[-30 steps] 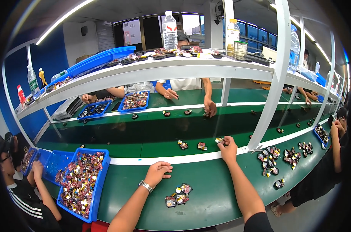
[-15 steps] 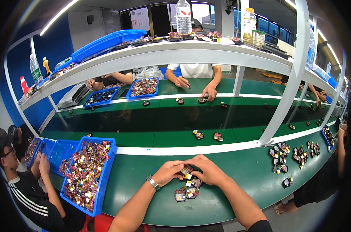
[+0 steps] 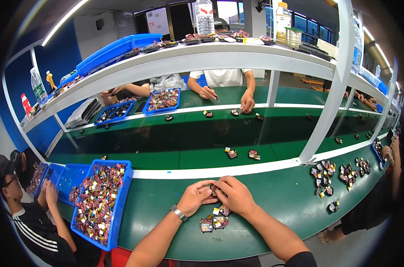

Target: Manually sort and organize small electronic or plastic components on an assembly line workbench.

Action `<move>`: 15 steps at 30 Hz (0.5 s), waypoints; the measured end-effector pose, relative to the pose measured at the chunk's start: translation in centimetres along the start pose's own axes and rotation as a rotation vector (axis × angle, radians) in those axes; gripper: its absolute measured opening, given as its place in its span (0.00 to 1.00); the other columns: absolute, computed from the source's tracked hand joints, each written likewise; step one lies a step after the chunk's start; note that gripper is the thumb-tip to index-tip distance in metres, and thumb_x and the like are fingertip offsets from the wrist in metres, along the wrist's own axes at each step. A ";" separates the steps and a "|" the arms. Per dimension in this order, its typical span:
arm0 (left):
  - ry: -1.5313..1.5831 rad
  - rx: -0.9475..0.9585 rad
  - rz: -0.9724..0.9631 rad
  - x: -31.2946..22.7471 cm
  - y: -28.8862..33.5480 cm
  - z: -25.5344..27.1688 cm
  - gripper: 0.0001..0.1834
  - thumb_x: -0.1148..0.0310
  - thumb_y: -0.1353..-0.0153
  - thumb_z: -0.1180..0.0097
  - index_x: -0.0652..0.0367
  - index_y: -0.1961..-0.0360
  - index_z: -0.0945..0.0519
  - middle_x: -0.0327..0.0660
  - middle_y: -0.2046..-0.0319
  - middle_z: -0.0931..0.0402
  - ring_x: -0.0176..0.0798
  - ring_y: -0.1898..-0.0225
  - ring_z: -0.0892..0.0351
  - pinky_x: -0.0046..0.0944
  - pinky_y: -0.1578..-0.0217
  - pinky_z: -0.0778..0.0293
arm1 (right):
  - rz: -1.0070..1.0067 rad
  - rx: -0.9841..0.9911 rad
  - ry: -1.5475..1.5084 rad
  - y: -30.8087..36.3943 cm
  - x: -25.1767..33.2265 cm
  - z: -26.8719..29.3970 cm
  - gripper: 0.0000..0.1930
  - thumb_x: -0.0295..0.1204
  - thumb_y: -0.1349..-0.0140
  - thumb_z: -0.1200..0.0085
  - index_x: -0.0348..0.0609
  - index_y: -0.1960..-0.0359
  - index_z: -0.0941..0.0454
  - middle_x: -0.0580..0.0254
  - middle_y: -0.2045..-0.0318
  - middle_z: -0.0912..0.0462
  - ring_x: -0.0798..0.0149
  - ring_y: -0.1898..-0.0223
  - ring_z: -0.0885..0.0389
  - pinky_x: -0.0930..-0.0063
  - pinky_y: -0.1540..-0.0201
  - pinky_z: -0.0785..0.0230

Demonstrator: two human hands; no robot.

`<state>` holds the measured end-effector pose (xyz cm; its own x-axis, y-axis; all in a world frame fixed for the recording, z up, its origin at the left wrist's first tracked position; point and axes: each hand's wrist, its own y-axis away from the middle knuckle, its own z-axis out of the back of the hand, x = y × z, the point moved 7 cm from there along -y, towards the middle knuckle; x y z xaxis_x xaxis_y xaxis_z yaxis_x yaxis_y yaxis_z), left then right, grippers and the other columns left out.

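Observation:
My left hand (image 3: 195,197) and my right hand (image 3: 234,194) meet over the green bench and together pinch one small dark part (image 3: 214,190) between the fingertips. A watch is on my left wrist. Just below the hands lies a small cluster of similar parts (image 3: 213,220) with yellow and red bits. Two more parts (image 3: 243,154) sit on the green conveyor belt beyond the white stripe.
A blue bin (image 3: 122,201) full of small parts stands at my left, with a seated person (image 3: 30,222) beside it. Groups of parts (image 3: 339,173) lie at the right. Other workers' hands (image 3: 226,100) work across the belt. A white post (image 3: 319,129) rises at right.
One second ago my right hand reached out to the belt and my left lay flat on the bench. Both have come together over the parts and now hold one piece.

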<state>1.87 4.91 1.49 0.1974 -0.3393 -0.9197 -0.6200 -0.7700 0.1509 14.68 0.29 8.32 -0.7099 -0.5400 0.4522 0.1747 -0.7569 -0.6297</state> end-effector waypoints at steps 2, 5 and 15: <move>0.055 -0.023 -0.007 -0.1 0.2 0.1 0.20 0.74 0.31 0.51 0.65 0.39 0.32 0.47 0.49 0.24 0.38 0.50 0.20 0.39 0.48 0.19 | 0.019 0.003 0.004 -0.1 0.4 0.4 0.08 0.26 0.46 0.39 0.44 0.64 0.21 0.65 0.61 0.23 0.60 0.60 0.22 0.67 0.61 0.24; 0.043 -0.019 -0.019 -0.1 0.1 0.2 0.21 0.72 0.32 0.48 0.65 0.40 0.32 0.47 0.50 0.23 0.40 0.49 0.21 0.43 0.47 0.20 | 0.069 0.020 -0.005 -0.3 0.5 0.6 0.08 0.24 0.47 0.39 0.45 0.65 0.21 0.65 0.61 0.24 0.60 0.59 0.23 0.66 0.60 0.25; -0.065 -0.029 -0.016 0.0 0.1 -0.1 0.20 0.78 0.32 0.54 0.65 0.39 0.32 0.47 0.50 0.24 0.39 0.49 0.21 0.43 0.46 0.20 | -0.001 0.189 -0.060 -0.3 -0.6 0.2 0.06 0.25 0.50 0.36 0.47 0.70 0.18 0.65 0.61 0.26 0.59 0.55 0.26 0.64 0.54 0.28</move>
<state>1.87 4.74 1.61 0.1572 -0.2917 -0.9435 -0.5949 -0.7905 0.1453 15.19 0.70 8.37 -0.6694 -0.5555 0.4933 0.3029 -0.8104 -0.5015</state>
